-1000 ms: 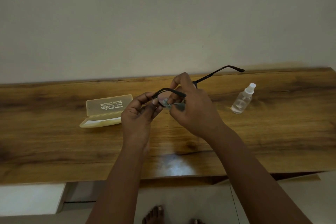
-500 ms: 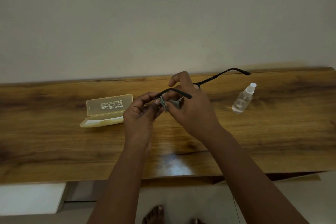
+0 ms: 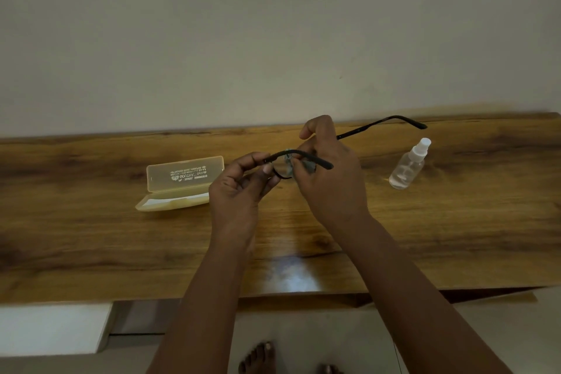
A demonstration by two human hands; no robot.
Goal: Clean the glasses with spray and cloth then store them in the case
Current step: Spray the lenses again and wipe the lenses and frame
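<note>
Left hand [image 3: 235,188] grip: pinches black-framed glasses [image 3: 299,158] at frame end.
Right hand [image 3: 331,182] grip: pinches grey cloth [image 3: 290,162] on lens.
Case: open translucent yellow plastic case [image 3: 182,184] lies left, nearer left hand.

The dark, thin-framed glasses [image 3: 299,158] are held up above the wooden table [image 3: 91,237], temples unfolded: one arm crosses in front of the right hand, the other juts out to the upper right. A small grey-blue cleaning cloth [image 3: 290,162] is pressed against one lens. The translucent pale-yellow plastic case [image 3: 182,184] lies open on the table to the left, its lid standing up with printed lettering showing on it. The small clear plastic spray bottle [image 3: 408,168] with a white nozzle stands on the table to the right, well apart from the case.
</note>
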